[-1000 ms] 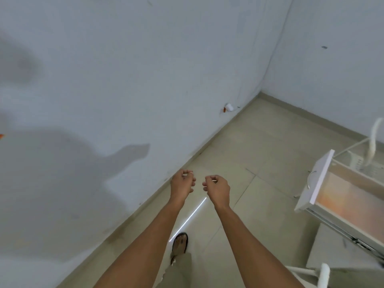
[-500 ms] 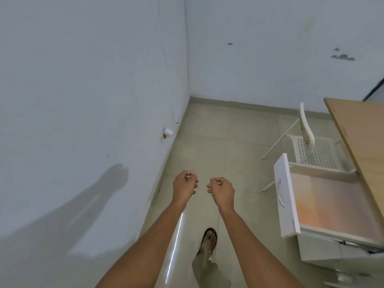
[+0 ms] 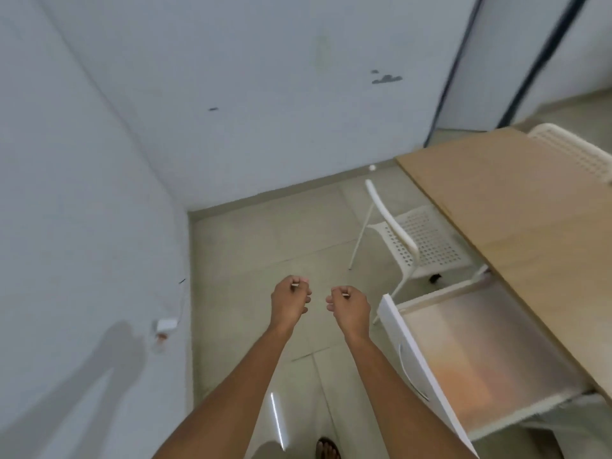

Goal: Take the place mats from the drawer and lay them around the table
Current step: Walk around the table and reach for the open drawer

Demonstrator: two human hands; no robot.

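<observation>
The left hand [image 3: 288, 304] and right hand [image 3: 350, 306] hang side by side over the floor, each grip curled closed on nothing. Right of them the white drawer [image 3: 427, 366] stands pulled open beneath the wooden surface [image 3: 516, 207]; a pale, blurred sheet, perhaps place mats [image 3: 477, 359], lies inside. A white chair [image 3: 414, 240] stands farther off.

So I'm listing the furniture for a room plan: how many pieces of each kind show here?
Tables: 1, the wooden table
Chairs: 2, the near chair and the far chair across the table
Open drawers: 1, the drawer pulled out under the table
Total: 4
</observation>
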